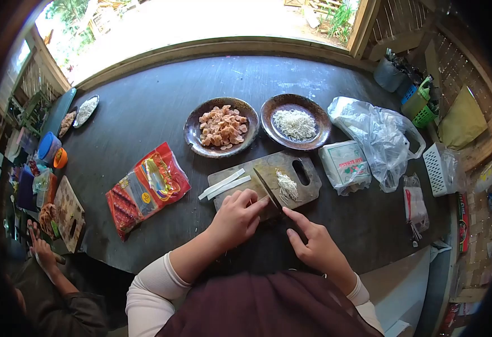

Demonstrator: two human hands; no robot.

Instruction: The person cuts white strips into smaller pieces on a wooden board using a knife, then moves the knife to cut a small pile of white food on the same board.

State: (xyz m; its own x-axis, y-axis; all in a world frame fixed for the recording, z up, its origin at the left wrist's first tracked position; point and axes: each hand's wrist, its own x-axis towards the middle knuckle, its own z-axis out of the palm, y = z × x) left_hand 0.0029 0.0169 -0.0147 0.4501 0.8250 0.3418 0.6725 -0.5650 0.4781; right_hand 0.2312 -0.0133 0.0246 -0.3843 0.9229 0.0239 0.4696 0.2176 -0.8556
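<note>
A wooden cutting board [309, 190] lies in front of me on the dark table. My right hand [320, 240] grips a knife [266, 186], its index finger stretched along the back of the tool and its blade pointing away over the board. Close to the blade, my left hand [236, 218] presses its curled fingers on the board; whatever is under them is hidden. Two long white strips [224, 183] rest on the board's left side. Right of the knife sits a small heap of thin white shreds [287, 187].
Behind the board stand a brown plate of sliced pinkish-brown pieces [223, 127] and another of white shreds [295, 124]. A red sausage packet [149, 190] lies left. To the right are a white wrapped packet [345, 166] and a plastic bag [378, 135]. Another person's hand [43, 254] shows far left.
</note>
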